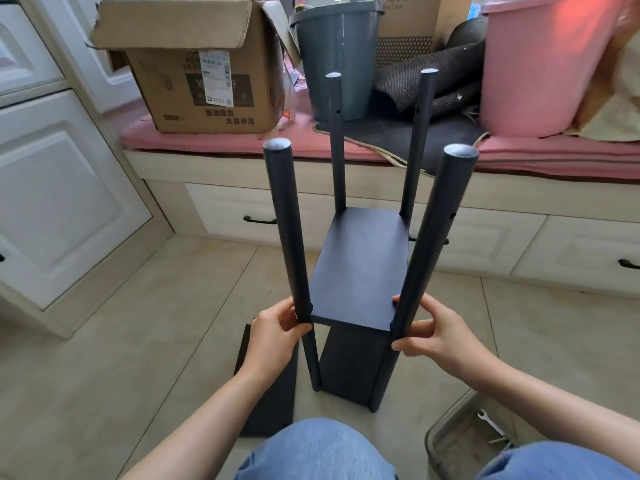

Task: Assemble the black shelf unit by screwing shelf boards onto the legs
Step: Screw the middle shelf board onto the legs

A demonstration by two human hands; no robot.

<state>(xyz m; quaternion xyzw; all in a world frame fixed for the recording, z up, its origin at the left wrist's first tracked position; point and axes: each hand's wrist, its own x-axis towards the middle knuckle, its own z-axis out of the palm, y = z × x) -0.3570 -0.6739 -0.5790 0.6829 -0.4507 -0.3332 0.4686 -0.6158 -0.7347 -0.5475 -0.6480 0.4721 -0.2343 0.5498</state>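
Observation:
The black shelf unit stands upright on the tiled floor in front of my knees. Its upper shelf board [360, 268] sits between the round black legs, and a lower board [349, 368] shows beneath it. My left hand [275, 336] grips the near left leg [285, 223] at the upper board's corner. My right hand [434, 329] grips the near right leg [436, 230] at the opposite corner. The two far legs [337, 143] rise behind. A loose black board [273, 400] lies flat on the floor to the left.
A small tray [446, 434] with a wrench [486, 419] and hardware sits on the floor at the right. Behind stands a drawer bench with a pink cushion [214, 138], a cardboard box [201, 67], a grey bucket [334, 57] and a pink tub [540, 67]. White cabinets [52, 202] line the left.

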